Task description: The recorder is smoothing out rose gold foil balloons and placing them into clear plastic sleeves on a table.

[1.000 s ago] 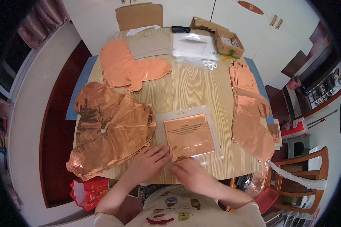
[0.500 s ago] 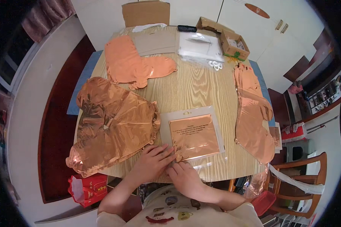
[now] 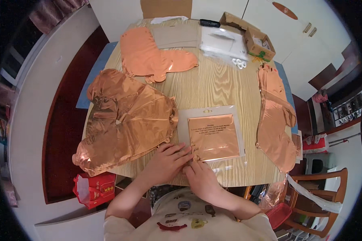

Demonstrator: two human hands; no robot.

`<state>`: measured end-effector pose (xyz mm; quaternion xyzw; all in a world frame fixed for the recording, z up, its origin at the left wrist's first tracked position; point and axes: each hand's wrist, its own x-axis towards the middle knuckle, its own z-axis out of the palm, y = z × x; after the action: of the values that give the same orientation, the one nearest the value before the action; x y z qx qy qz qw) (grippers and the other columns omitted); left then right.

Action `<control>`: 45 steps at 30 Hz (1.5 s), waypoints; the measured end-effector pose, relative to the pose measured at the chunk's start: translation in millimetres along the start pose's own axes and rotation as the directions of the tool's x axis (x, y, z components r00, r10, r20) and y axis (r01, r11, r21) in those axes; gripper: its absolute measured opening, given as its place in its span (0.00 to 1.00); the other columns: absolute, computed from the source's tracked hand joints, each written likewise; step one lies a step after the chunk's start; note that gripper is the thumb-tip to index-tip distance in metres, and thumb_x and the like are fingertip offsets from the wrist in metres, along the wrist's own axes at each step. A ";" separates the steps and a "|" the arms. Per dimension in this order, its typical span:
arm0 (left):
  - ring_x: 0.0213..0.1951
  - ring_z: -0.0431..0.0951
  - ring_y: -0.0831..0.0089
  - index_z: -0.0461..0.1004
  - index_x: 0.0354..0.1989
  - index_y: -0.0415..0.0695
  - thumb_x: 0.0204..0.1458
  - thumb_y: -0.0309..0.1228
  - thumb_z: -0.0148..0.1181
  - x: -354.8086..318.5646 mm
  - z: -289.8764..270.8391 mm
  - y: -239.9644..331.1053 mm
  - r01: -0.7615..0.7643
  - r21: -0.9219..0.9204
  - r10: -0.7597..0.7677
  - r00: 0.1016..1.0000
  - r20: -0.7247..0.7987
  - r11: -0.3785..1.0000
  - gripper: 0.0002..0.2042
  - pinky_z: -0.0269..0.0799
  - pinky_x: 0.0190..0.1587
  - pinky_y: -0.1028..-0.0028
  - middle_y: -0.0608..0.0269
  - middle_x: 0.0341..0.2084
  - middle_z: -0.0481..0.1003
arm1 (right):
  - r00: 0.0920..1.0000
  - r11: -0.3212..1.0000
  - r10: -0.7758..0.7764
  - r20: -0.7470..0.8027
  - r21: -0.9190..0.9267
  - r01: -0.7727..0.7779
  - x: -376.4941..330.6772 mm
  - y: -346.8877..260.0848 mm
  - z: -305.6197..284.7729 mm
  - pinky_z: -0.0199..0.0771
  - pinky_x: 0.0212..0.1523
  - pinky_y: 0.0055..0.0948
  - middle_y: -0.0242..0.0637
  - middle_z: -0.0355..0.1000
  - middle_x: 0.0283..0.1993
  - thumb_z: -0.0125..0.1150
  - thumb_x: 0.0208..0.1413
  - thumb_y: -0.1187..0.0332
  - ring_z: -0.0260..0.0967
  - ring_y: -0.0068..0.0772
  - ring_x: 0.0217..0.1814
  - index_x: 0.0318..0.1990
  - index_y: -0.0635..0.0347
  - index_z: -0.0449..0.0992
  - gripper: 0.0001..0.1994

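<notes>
My left hand lies at lower centre of the frame, fingers slightly apart, over the lower-left part of the clear hang-hole bag. My right hand curls against its bottom edge; I cannot tell whether it pinches. The bag, holding folded copper-coloured foil, extends up and right from both, hole end topmost.

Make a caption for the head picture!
Left hand and right hand close together at the lower-left corner of a clear bag holding copper foil.

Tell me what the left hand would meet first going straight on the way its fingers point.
Probably the folded copper foil in the clear bag, just beyond the left hand; whether they touch is unclear.
</notes>
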<state>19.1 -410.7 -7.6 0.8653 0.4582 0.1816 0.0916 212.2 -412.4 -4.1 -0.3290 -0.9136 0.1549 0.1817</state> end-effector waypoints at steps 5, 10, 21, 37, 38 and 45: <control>0.60 0.70 0.68 0.74 0.54 0.50 0.49 0.32 0.62 -0.1 -0.4 1.0 0.007 0.018 -0.007 1.000 0.005 1.000 0.21 0.59 0.62 0.62 0.67 0.57 0.73 | 0.996 0.988 -0.062 0.057 -0.139 0.070 3.0 -1.1 1.0 0.64 0.41 0.34 0.39 0.67 0.36 0.55 0.46 0.70 0.66 0.39 0.42 0.35 0.61 0.73 0.08; 0.60 0.70 0.68 0.75 0.53 0.51 0.50 0.32 0.61 -0.3 1.4 -0.1 -0.002 0.009 0.003 1.000 -0.025 1.000 0.19 0.59 0.62 0.63 0.67 0.56 0.73 | 0.995 0.999 -0.034 0.093 0.024 0.032 -3.4 2.2 -4.7 0.62 0.44 0.38 0.42 0.66 0.37 0.59 0.41 0.73 0.64 0.43 0.42 0.35 0.61 0.73 0.10; 0.59 0.70 0.68 0.75 0.52 0.51 0.54 0.33 0.59 0.4 -0.7 1.1 0.006 -0.001 -0.006 1.000 -0.006 1.000 0.16 0.60 0.62 0.64 0.68 0.55 0.74 | 0.953 0.549 0.284 -0.107 0.833 -0.070 -55.1 53.6 -47.3 0.66 0.40 0.37 0.36 0.64 0.37 0.56 0.60 0.66 0.63 0.35 0.37 0.38 0.57 0.65 0.08; 0.60 0.69 0.62 0.75 0.51 0.50 0.50 0.37 0.64 -20.8 -8.8 6.9 -0.102 0.095 0.096 0.993 0.062 0.990 0.19 0.62 0.62 0.58 0.64 0.55 0.71 | 0.984 0.974 0.176 -0.023 -0.141 -0.177 -124.4 91.1 -132.6 0.77 0.38 0.29 0.36 0.71 0.55 0.69 0.48 0.52 0.75 0.37 0.45 0.49 0.57 0.75 0.25; 0.59 0.69 0.63 0.75 0.50 0.50 0.49 0.38 0.65 -22.8 -12.8 12.2 -0.098 0.051 0.095 0.994 0.058 0.994 0.19 0.62 0.61 0.59 0.64 0.54 0.72 | 0.983 0.980 0.171 0.061 -0.116 -0.164 -117.2 88.9 -124.3 0.79 0.38 0.30 0.34 0.71 0.59 0.69 0.46 0.48 0.76 0.38 0.46 0.53 0.56 0.75 0.30; 0.56 0.71 0.64 0.75 0.49 0.50 0.45 0.44 0.66 -33.6 -11.2 24.1 -0.123 0.118 0.112 0.989 0.093 0.985 0.22 0.65 0.57 0.59 0.64 0.51 0.73 | 0.989 0.969 0.083 0.122 -0.242 -0.052 -110.9 96.7 -105.7 0.78 0.36 0.27 0.29 0.72 0.59 0.69 0.40 0.43 0.77 0.32 0.39 0.52 0.57 0.77 0.34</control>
<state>15.7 -452.1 2.8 0.9018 0.4124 0.1207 0.0468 390.3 -396.9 25.1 -0.3686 -0.9238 0.0715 0.0751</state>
